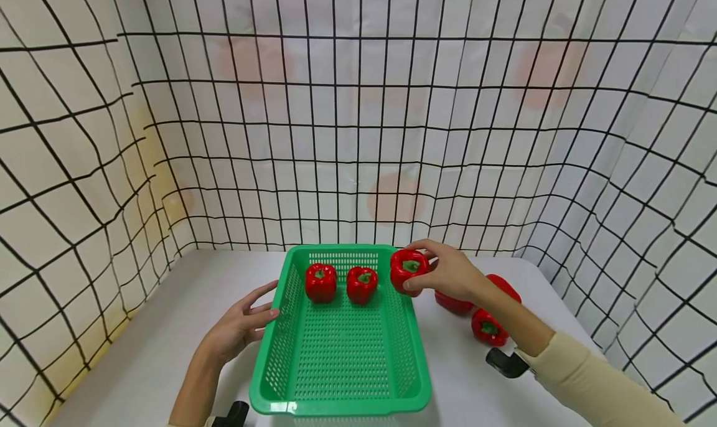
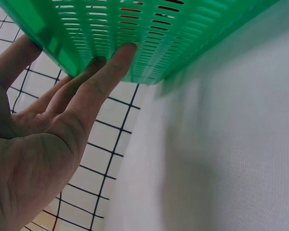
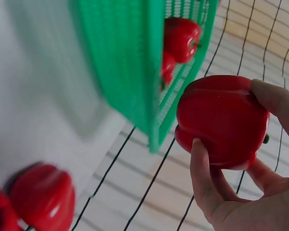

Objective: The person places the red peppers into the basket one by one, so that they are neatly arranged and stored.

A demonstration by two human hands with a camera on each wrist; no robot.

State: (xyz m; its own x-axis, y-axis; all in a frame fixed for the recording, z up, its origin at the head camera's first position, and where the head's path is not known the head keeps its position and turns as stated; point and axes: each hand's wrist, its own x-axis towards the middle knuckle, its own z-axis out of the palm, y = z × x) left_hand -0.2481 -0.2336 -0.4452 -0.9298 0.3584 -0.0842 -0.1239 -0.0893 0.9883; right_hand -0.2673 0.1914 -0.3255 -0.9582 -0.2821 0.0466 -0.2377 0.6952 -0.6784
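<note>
A green plastic basket [image 1: 342, 352] stands on the white table, with two red bell peppers in its far half, one at the left [image 1: 321, 284] and one near the middle [image 1: 361, 285]. Over the basket's right rim, my right hand [image 1: 448, 271] grips another red bell pepper [image 3: 224, 120] between thumb and fingers, its green stem facing up in the head view. At the basket's left side is my left hand [image 1: 238, 327], fingers extended; in the left wrist view its fingertips touch the slotted wall [image 2: 149, 38].
Right of the basket, several red bell peppers lie on the table, one [image 1: 489, 327] in front and others partly behind my right forearm. Black netting [image 1: 358, 128] over white walls encloses the table at the back and both sides.
</note>
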